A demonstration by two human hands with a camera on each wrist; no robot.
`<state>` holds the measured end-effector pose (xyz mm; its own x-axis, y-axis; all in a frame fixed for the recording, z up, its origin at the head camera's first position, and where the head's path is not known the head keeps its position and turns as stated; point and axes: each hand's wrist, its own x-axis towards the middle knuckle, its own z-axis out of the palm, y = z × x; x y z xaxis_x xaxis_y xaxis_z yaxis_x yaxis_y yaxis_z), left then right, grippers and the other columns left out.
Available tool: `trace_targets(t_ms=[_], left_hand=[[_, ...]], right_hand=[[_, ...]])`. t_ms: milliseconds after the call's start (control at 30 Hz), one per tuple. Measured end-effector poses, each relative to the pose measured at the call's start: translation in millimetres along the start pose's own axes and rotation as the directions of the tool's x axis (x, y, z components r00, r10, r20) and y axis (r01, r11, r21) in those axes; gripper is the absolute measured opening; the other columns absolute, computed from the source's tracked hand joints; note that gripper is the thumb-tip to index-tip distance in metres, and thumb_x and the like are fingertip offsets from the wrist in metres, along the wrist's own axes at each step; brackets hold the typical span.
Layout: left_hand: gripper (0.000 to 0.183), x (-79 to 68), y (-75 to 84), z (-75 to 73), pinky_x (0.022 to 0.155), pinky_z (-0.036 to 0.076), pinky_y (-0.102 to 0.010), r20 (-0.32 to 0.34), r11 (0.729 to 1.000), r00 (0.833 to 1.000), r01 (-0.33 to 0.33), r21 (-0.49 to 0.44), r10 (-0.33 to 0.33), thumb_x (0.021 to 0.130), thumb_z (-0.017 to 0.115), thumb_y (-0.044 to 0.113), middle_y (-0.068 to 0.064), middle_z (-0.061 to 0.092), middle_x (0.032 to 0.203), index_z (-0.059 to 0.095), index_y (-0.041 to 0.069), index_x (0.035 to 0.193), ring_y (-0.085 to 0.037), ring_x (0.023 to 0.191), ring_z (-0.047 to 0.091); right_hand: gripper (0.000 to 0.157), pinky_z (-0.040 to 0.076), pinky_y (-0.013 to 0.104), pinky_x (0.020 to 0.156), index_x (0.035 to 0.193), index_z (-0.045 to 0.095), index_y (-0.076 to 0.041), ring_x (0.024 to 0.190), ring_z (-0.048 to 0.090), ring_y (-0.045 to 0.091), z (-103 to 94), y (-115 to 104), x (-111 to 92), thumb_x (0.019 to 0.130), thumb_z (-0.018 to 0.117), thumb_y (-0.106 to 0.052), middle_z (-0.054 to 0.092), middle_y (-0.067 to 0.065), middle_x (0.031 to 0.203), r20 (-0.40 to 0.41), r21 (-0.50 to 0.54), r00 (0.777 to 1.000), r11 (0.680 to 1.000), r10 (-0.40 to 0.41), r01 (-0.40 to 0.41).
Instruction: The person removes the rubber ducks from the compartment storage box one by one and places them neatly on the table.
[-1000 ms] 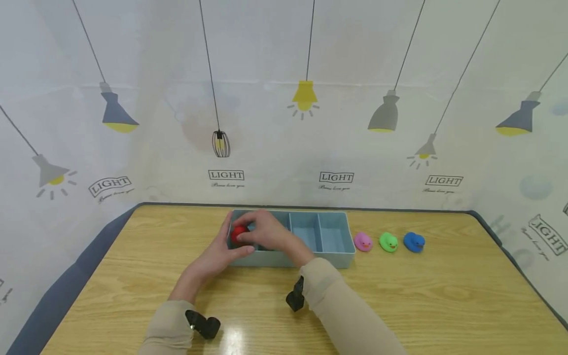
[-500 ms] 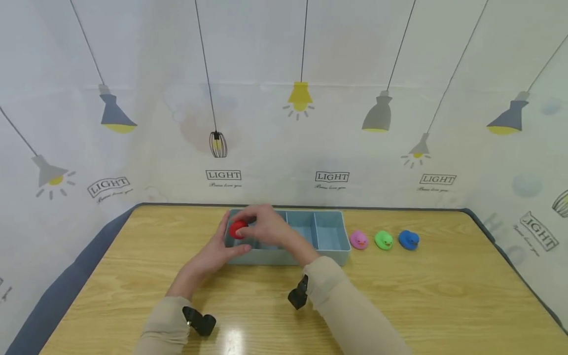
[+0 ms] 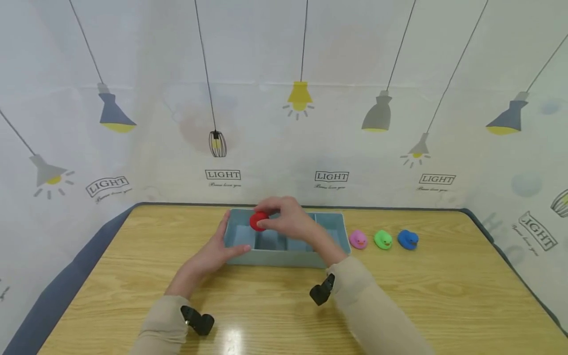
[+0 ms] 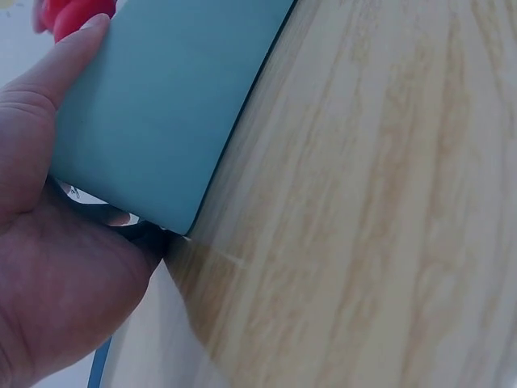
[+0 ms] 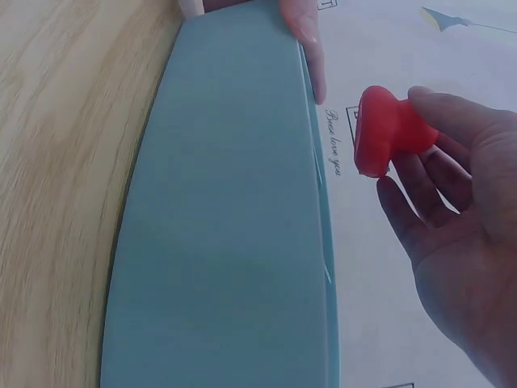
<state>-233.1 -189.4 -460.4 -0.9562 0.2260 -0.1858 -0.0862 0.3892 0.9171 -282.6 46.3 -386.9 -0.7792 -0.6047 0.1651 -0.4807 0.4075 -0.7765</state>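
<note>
A long blue-grey divided box [image 3: 284, 258] lies near the back of the table. My left hand [image 3: 210, 255] grips its left end, thumb over the front wall and fingers round the far side. Above the box, my right hand [image 3: 290, 219] pinches a red rubber duck [image 3: 258, 222] between thumb and fingertips, over the divider by the leftmost compartment. In the right wrist view the duck [image 5: 386, 133] shows its rounded, two-lobed shape higher than the rim. Only part of the duck [image 4: 77, 14] appears in the left wrist view, beyond the thumb.
To the right of the box, a pink rubber duck [image 3: 358, 240], a green one and a blue rubber duck [image 3: 408, 239] stand in a row on the wooden table [image 3: 399, 305]. A curtain [image 3: 266, 59] printed with lamps hangs behind the table.
My right hand has lifted the red rubber duck out of the leftmost compartment and carried it to the right. My left hand stays on the box's left end.
</note>
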Motion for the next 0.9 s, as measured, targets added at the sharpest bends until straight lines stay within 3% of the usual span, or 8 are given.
trace_targets(t_ms=[600,900], left_hand=[[0.115,-1.5,-1.8,1.0,0.121,0.007,-0.063,-0.005,0.997,0.998,-0.063,0.045,0.063,0.094,0.077,0.037,-0.014,-0.01,0.171,-0.013,0.026,0.164,-0.043,0.154,-0.003],[0.109,-1.1,-0.3,1.8,0.12,0.009,-0.065,-0.004,0.995,0.997,-0.075,0.061,0.076,0.095,0.075,0.035,-0.015,-0.007,0.171,-0.008,0.026,0.165,-0.044,0.154,0.0]], right_hand=[[0.029,0.058,0.043,0.09,0.12,0.073,-0.001,0.102,0.067,0.026,-53.9,22.7,-52.9,0.091,0.076,-0.005,0.071,0.011,0.119,-0.099,-0.043,0.995,0.999,-0.008,0.003],[0.031,0.056,0.047,0.095,0.122,0.073,-0.002,0.107,0.067,0.028,-85.5,36.1,-89.6,0.091,0.077,-0.005,0.07,0.012,0.123,-0.156,-0.024,0.987,0.998,0.05,-0.054]])
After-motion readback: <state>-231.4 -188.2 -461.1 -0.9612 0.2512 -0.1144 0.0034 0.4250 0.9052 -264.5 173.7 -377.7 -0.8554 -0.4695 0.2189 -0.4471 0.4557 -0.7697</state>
